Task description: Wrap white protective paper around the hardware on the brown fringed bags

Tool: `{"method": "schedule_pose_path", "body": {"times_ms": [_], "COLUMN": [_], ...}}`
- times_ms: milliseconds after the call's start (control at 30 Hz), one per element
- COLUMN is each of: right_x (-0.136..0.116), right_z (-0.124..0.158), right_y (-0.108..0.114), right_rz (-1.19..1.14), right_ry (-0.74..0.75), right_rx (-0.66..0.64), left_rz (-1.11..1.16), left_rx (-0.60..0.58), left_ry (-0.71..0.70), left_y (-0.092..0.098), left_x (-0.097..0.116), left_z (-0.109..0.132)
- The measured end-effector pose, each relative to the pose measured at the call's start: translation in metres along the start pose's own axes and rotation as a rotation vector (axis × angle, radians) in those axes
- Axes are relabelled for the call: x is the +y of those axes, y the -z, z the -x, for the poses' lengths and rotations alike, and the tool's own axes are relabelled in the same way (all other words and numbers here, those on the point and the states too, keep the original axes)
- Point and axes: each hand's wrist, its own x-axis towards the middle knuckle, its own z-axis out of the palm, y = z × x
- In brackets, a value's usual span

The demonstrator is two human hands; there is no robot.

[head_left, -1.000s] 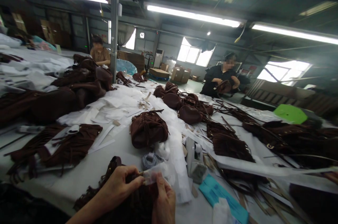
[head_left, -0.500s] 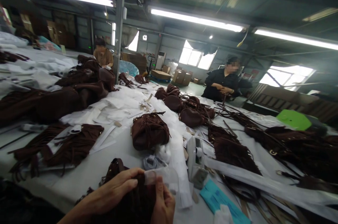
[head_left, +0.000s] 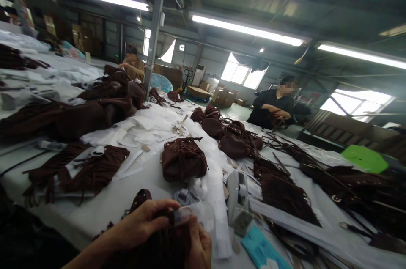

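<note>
A dark brown fringed bag (head_left: pixel 158 245) lies under my two hands at the bottom of the view, much of it in shadow. My left hand (head_left: pixel 147 218) is closed on the bag's upper edge, thumb and fingers pinching near a small translucent strip (head_left: pixel 183 215). On the other side of that strip, my right hand (head_left: pixel 199 243) grips the bag with its thumb raised along the edge. A sheet of clear plastic (head_left: pixel 204 214) shows just beyond the right thumb. The lower part of the bag and several fingertips are hidden.
Another brown bag (head_left: pixel 184 160) stands ahead, near a coil of grey cord (head_left: pixel 185 196). To the right are a tape dispenser (head_left: pixel 237 201) and a blue packet (head_left: pixel 263 248). Fringed brown pieces (head_left: pixel 108 167) lie left. Two co-workers, including one in black (head_left: pixel 269 108), are across the table.
The whole scene has shifted slightly right in the picture as the head turned. Both hands keep their hold on the bag and have barely moved.
</note>
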Motion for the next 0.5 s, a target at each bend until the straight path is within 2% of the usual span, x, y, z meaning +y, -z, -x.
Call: {"method": "schedule_pose_path", "body": {"times_ms": [100, 267, 400, 500], "right_x": [-0.003, 0.017, 0.036, 0.036], "right_z": [-0.002, -0.004, -0.003, -0.007], "right_y": [0.001, -0.002, -0.007, -0.009], "right_rz": [-0.003, 0.246, 0.369, 0.358], "right_ry": [-0.013, 0.221, 0.331, 0.386], "right_rx": [-0.044, 0.027, 0.102, 0.101], "left_rz": [0.044, 0.111, -0.011, -0.088], "left_rx": [-0.028, 0.058, 0.145, 0.203], "left_ry": [-0.023, -0.066, -0.082, -0.100], "left_y": [0.000, -0.004, -0.006, -0.009], "left_x": [0.005, -0.003, -0.006, -0.003], "left_z": [-0.001, -0.003, -0.003, -0.006]}}
